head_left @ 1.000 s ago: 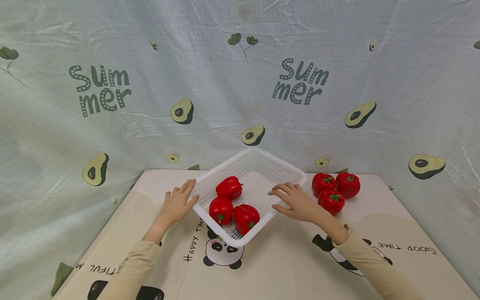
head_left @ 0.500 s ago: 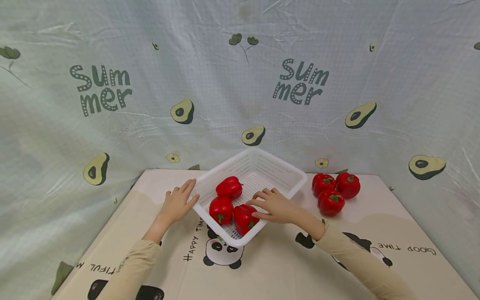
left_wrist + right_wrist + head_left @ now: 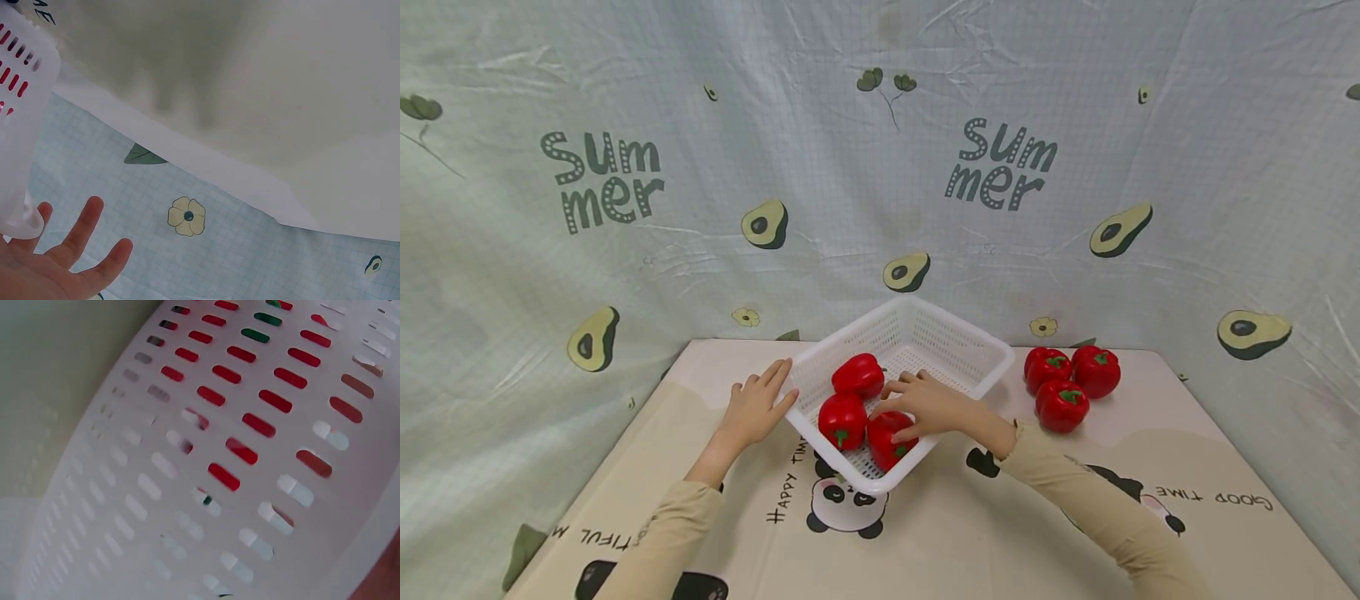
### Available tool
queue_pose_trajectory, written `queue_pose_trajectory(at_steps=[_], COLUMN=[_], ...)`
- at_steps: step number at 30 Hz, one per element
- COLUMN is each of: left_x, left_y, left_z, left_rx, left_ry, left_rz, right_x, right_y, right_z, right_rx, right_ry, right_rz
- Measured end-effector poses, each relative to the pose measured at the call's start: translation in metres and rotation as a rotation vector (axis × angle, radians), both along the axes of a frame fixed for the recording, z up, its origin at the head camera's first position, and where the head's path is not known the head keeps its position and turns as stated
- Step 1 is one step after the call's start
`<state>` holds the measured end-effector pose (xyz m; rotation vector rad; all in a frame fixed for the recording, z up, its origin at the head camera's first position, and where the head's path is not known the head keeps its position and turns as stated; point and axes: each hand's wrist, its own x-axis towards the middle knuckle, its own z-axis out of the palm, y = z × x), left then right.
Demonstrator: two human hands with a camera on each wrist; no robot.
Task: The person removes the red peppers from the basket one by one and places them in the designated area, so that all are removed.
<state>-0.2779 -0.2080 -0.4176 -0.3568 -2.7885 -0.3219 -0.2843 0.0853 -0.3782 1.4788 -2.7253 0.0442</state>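
Note:
A white plastic basket point(image 3: 958, 321) stands turned cornerwise on the table, with three red bell peppers in it. One bell pepper point(image 3: 859, 376) lies on its side farthest back; another bell pepper point(image 3: 841, 421) is at the left. My right hand point(image 3: 928, 406) reaches over the basket's right rim, fingers spread and bent over the front bell pepper point(image 3: 886, 450), thumb across its top. A firm hold on it is not visible. At the left rim, my left hand point(image 3: 754, 410) rests with extended fingers; the left wrist view shows those fingers point(image 3: 81, 230) spread beside the basket wall point(image 3: 22, 144).
Three more bell peppers point(image 3: 1067, 379) stand grouped on the table point(image 3: 1000, 533), right of the basket. A printed curtain point(image 3: 820, 150) hangs behind and at both sides. The slotted basket wall point(image 3: 206, 444) covers most of the right wrist view.
My right hand has moved left and inward from the basket's right rim to the front bell pepper. My left hand, the basket and the peppers stay in place.

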Motion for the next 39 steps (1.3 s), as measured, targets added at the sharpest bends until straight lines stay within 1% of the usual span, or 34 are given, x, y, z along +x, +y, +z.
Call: queue_pose_trajectory(at_steps=[6, 10, 15, 19, 23, 28, 30, 32, 35, 39], left_x=[0.002, 0.004, 0.005, 0.006, 0.005, 0.003, 0.002, 0.001, 0.001, 0.002], left_y=[0.000, -0.001, -0.002, -0.002, -0.002, -0.002, -0.003, -0.003, -0.003, -0.004], left_z=[0.001, 0.001, 0.000, -0.001, 0.000, 0.001, 0.002, 0.002, 0.002, 0.001], left_rx=[0.004, 0.005, 0.012, 0.011, 0.011, 0.005, 0.002, 0.003, 0.010, 0.007], left_ry=[-0.010, -0.016, -0.023, -0.029, -0.015, -0.012, -0.011, -0.011, -0.011, 0.007], left_rz=[0.000, 0.005, 0.008, 0.006, 0.001, 0.003, 0.002, 0.000, -0.004, -0.012], right_x=[-0.003, -0.004, -0.004, -0.005, -0.006, -0.005, -0.004, -0.004, -0.005, -0.008], right_y=[-0.007, -0.009, -0.009, -0.009, -0.010, -0.013, -0.014, -0.016, -0.018, -0.018], right_z=[-0.009, -0.012, -0.014, -0.016, -0.015, -0.010, -0.009, -0.008, -0.009, -0.011], right_rx=[0.030, 0.023, 0.042, 0.058, 0.079, 0.110, 0.119, 0.134, 0.152, 0.153], right_ry=[-0.025, -0.013, 0.017, 0.022, -0.006, -0.090, -0.100, -0.082, -0.032, 0.014], right_rz=[-0.003, 0.012, 0.003, -0.012, -0.057, -0.130, -0.144, -0.148, -0.138, -0.136])
